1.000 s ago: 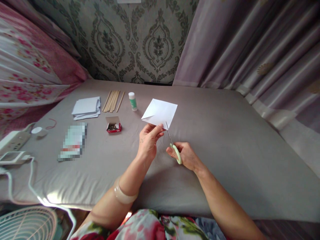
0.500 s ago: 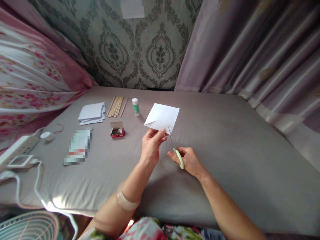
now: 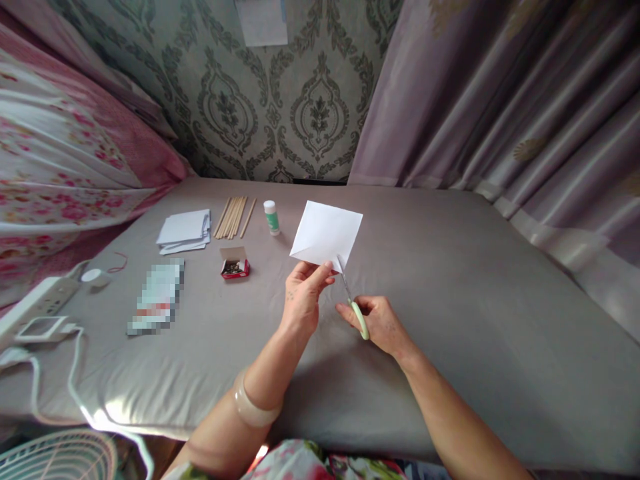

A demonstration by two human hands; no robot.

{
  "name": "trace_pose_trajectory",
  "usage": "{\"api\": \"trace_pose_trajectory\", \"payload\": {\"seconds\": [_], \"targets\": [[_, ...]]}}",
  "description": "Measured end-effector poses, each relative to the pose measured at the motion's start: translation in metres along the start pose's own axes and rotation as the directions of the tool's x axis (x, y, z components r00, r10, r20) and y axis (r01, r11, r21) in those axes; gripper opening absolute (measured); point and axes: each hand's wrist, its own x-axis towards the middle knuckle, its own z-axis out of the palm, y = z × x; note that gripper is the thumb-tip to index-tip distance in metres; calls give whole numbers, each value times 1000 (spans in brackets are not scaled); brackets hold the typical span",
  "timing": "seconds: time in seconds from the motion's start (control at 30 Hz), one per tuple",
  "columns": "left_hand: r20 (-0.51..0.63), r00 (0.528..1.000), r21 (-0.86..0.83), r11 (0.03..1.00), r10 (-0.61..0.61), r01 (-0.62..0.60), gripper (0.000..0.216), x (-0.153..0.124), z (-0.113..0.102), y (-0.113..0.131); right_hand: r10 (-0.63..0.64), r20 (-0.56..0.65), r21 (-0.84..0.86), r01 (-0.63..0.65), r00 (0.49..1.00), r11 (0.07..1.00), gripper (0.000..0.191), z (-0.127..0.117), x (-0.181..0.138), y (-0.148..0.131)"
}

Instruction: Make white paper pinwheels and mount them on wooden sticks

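My left hand [image 3: 303,297] pinches the near corner of a folded white paper square [image 3: 326,233] and holds it up above the grey bed sheet [image 3: 450,280]. My right hand [image 3: 379,322] grips small scissors with pale green handles [image 3: 356,313]. The blades point up and away, and their tips meet the paper's lower edge just right of my left fingers. A pale bangle sits on my left forearm.
Further left on the sheet lie a stack of white papers [image 3: 184,231], several wooden sticks [image 3: 234,217], a small white and green glue bottle [image 3: 271,217], an open red box of small metal bits [image 3: 234,263] and a blurred packet [image 3: 156,297]. A power strip [image 3: 30,307] and cable lie at the left edge.
The paper has tilted a little more upright in my left hand. The scissors stay at its lower edge. The view has shifted slightly.
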Motion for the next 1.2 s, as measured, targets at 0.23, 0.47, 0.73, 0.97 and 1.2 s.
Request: {"api": "trace_pose_trajectory", "payload": {"seconds": [0.23, 0.47, 0.73, 0.97, 1.2], "targets": [[36, 999, 48, 999, -2, 1, 20, -5, 5, -2, -10, -23, 28, 11, 1000, 1000, 48, -3, 0, -2], [42, 999, 51, 999, -3, 1, 21, -6, 5, 0, -44, -43, 2, 44, 998, 999, 48, -3, 0, 0], [53, 999, 32, 1000, -1, -1, 20, -5, 5, -1, -38, -74, -1, 38, 997, 999, 50, -3, 0, -3], [53, 999, 37, 999, 1, -2, 20, -6, 5, 1, -25, -82, 12, 26, 996, 1000, 47, -2, 0, 1], [80, 997, 40, 999, 3, -6, 19, -6, 4, -2, -27, -89, 38, 30, 996, 999, 49, -2, 0, -2]]}}
